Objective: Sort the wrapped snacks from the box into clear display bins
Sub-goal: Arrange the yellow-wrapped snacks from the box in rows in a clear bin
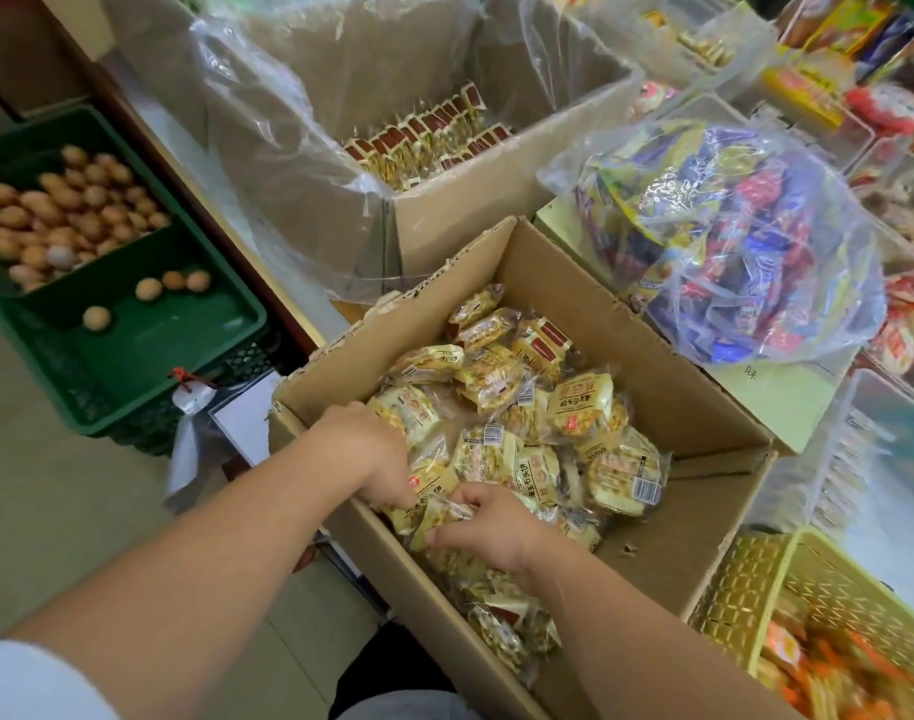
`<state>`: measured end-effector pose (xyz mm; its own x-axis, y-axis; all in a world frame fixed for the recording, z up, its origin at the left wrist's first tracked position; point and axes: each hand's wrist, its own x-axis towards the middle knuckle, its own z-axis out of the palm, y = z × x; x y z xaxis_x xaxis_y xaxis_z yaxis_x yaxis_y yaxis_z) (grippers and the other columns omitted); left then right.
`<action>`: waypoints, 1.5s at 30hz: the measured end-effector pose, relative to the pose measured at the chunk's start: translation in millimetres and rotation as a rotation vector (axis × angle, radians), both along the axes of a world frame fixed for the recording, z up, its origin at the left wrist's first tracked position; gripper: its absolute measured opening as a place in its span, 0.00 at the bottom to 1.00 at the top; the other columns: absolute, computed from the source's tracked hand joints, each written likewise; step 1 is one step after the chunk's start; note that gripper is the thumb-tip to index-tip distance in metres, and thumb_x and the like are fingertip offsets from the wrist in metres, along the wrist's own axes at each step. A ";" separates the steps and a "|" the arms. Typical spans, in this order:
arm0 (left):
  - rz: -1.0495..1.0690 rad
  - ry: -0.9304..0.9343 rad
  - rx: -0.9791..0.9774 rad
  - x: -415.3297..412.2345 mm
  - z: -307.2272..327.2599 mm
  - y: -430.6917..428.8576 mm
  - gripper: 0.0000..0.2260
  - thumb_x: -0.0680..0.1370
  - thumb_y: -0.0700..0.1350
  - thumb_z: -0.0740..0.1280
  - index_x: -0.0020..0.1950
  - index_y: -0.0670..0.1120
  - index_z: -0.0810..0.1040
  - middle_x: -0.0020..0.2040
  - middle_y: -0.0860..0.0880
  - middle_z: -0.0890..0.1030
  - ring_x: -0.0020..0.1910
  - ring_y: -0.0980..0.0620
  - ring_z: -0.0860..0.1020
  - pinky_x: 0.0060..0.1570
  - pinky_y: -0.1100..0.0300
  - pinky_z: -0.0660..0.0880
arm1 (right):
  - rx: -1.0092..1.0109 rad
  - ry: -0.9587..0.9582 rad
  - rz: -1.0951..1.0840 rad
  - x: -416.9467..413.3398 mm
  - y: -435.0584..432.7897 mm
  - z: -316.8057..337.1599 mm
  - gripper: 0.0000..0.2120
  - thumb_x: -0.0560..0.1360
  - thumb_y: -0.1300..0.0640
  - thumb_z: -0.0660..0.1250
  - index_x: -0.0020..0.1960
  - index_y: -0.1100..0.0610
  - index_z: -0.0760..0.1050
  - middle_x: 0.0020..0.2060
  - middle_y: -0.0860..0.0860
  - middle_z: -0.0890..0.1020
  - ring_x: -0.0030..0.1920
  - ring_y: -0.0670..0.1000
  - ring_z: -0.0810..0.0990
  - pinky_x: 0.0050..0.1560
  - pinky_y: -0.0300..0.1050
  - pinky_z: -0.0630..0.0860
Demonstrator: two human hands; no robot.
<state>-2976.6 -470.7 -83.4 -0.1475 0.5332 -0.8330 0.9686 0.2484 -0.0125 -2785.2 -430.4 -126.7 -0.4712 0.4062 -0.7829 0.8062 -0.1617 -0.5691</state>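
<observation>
Snacks [522, 423] in box [704, 402], crate [148, 356] left.

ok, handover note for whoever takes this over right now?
Left hand: fingers curled on wrapped snacks in the near corner of the cardboard box.
Right hand: pinching a packet beside it.
Done: nothing visibly lifted out yet; the box holds a heap.
Left: move the snacks to the clear bins on the right.
</observation>
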 end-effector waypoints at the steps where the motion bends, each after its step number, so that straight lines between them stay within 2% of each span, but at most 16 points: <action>1: 0.006 0.000 -0.010 0.5 1.7 0.8 0.25 0.73 0.69 0.61 0.59 0.52 0.76 0.64 0.46 0.78 0.66 0.43 0.69 0.52 0.49 0.68 | -0.035 0.013 -0.058 0.9 -0.9 0.8 0.17 0.63 0.48 0.82 0.45 0.48 0.76 0.41 0.46 0.78 0.38 0.45 0.75 0.36 0.41 0.68; 5: 0.106 -0.122 -0.024 -0.2 10.6 1.9 0.29 0.71 0.67 0.65 0.64 0.49 0.78 0.60 0.47 0.80 0.59 0.45 0.76 0.53 0.52 0.75 | -0.156 0.046 -0.170 2.6 -1.8 5.2 0.19 0.66 0.51 0.81 0.54 0.44 0.79 0.44 0.38 0.75 0.45 0.40 0.75 0.45 0.37 0.68; 7: 0.106 -0.166 -0.029 -0.9 13.4 0.8 0.29 0.73 0.66 0.68 0.65 0.47 0.77 0.57 0.47 0.81 0.54 0.47 0.79 0.52 0.53 0.78 | -0.168 0.059 -0.200 4.9 -1.2 7.0 0.22 0.67 0.52 0.81 0.58 0.42 0.79 0.48 0.40 0.76 0.49 0.42 0.76 0.50 0.38 0.69; 12: 0.169 -0.234 0.068 -0.2 17.5 -2.8 0.24 0.71 0.65 0.71 0.49 0.44 0.80 0.40 0.50 0.79 0.37 0.51 0.76 0.36 0.57 0.71 | -0.110 0.063 -0.275 19.3 2.3 23.8 0.30 0.68 0.54 0.80 0.68 0.53 0.77 0.62 0.51 0.82 0.60 0.52 0.80 0.71 0.55 0.71; 15: 0.335 -0.341 0.218 -3.1 21.5 -7.0 0.18 0.70 0.62 0.74 0.40 0.48 0.76 0.38 0.51 0.79 0.35 0.50 0.76 0.37 0.56 0.70 | -0.025 0.123 -0.316 35.8 10.6 42.9 0.25 0.69 0.53 0.80 0.65 0.53 0.80 0.63 0.53 0.82 0.62 0.54 0.81 0.69 0.58 0.73; 19: 0.722 -0.693 0.420 1.9 29.7 -14.9 0.07 0.75 0.53 0.76 0.47 0.52 0.85 0.44 0.55 0.87 0.46 0.55 0.84 0.50 0.54 0.78 | 0.082 0.248 -0.441 67.8 24.2 88.6 0.15 0.68 0.48 0.81 0.51 0.42 0.80 0.55 0.37 0.79 0.56 0.38 0.78 0.58 0.36 0.74; 22: 0.967 -0.949 0.530 23.0 40.5 -21.5 0.10 0.76 0.53 0.76 0.56 0.55 0.85 0.52 0.59 0.87 0.53 0.58 0.85 0.61 0.54 0.75 | 0.138 0.340 -0.512 100.5 33.1 120.1 0.26 0.61 0.43 0.81 0.57 0.49 0.83 0.59 0.49 0.84 0.63 0.52 0.80 0.70 0.56 0.71; 24: 1.141 -1.045 0.600 44.8 49.5 -24.2 0.21 0.69 0.61 0.78 0.59 0.55 0.83 0.55 0.58 0.86 0.56 0.56 0.83 0.58 0.55 0.74 | 0.078 0.449 -0.563 125.0 38.1 136.1 0.25 0.62 0.47 0.81 0.56 0.53 0.83 0.57 0.58 0.85 0.60 0.62 0.82 0.66 0.61 0.75; 26: 1.357 -1.124 0.615 71.6 54.1 -26.6 0.31 0.63 0.66 0.80 0.61 0.55 0.81 0.59 0.55 0.81 0.61 0.52 0.78 0.57 0.51 0.76 | -0.025 0.553 -0.585 148.3 41.5 146.0 0.24 0.65 0.52 0.81 0.59 0.56 0.82 0.56 0.63 0.84 0.59 0.65 0.83 0.57 0.58 0.81; 30: 1.547 -1.439 0.541 132.3 65.9 -27.0 0.14 0.68 0.57 0.80 0.52 0.57 0.88 0.59 0.47 0.85 0.60 0.42 0.83 0.55 0.38 0.80 | -0.179 0.692 -0.582 181.8 43.8 150.8 0.23 0.66 0.57 0.80 0.59 0.59 0.82 0.55 0.65 0.84 0.55 0.63 0.84 0.51 0.54 0.81; 34: 1.624 -1.673 0.508 190.8 75.3 -15.0 0.16 0.71 0.52 0.76 0.57 0.49 0.86 0.61 0.38 0.84 0.59 0.34 0.83 0.61 0.22 0.69 | -0.275 0.750 -0.625 213.1 53.7 146.9 0.28 0.58 0.55 0.85 0.56 0.58 0.82 0.53 0.65 0.84 0.54 0.63 0.84 0.52 0.56 0.80; 37: 1.616 -1.868 0.435 236.2 87.8 -2.1 0.18 0.75 0.54 0.71 0.60 0.45 0.84 0.53 0.38 0.85 0.50 0.37 0.85 0.54 0.27 0.76 | -0.287 0.714 -0.552 242.7 66.0 144.4 0.28 0.61 0.55 0.84 0.58 0.59 0.81 0.57 0.66 0.83 0.58 0.66 0.82 0.58 0.60 0.78; 39: 1.616 -1.904 0.372 267.0 89.5 8.4 0.22 0.78 0.56 0.65 0.62 0.40 0.83 0.56 0.35 0.85 0.50 0.36 0.86 0.47 0.36 0.80 | -0.264 0.673 -0.499 265.5 74.7 141.6 0.23 0.66 0.55 0.80 0.60 0.58 0.82 0.58 0.64 0.83 0.60 0.65 0.82 0.60 0.61 0.79; 41: 1.621 -1.874 0.391 295.3 90.8 20.9 0.23 0.79 0.56 0.63 0.54 0.37 0.84 0.52 0.35 0.85 0.46 0.35 0.86 0.43 0.39 0.82 | -0.237 0.665 -0.474 289.8 83.6 140.0 0.19 0.69 0.55 0.78 0.59 0.56 0.82 0.58 0.61 0.84 0.60 0.61 0.83 0.56 0.54 0.82; 43: 1.622 -1.763 0.476 320.9 89.2 32.3 0.22 0.79 0.56 0.61 0.49 0.38 0.83 0.54 0.33 0.84 0.50 0.32 0.85 0.47 0.33 0.81 | -0.190 0.651 -0.463 314.2 92.7 138.9 0.17 0.68 0.54 0.79 0.56 0.54 0.84 0.55 0.58 0.86 0.57 0.57 0.85 0.52 0.49 0.82; 45: 1.663 -1.612 0.569 343.0 87.7 41.9 0.22 0.81 0.56 0.60 0.58 0.38 0.82 0.61 0.31 0.82 0.59 0.30 0.81 0.56 0.29 0.78 | -0.129 0.606 -0.461 338.2 102.9 137.2 0.21 0.65 0.52 0.79 0.57 0.53 0.84 0.56 0.56 0.86 0.57 0.57 0.85 0.58 0.54 0.81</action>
<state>-2633.6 -428.8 4.2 -0.1636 0.8180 -0.5515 -0.7951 0.2216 0.5646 -2447.0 -327.5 10.5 -0.6377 0.5888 -0.4967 0.1952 -0.5002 -0.8436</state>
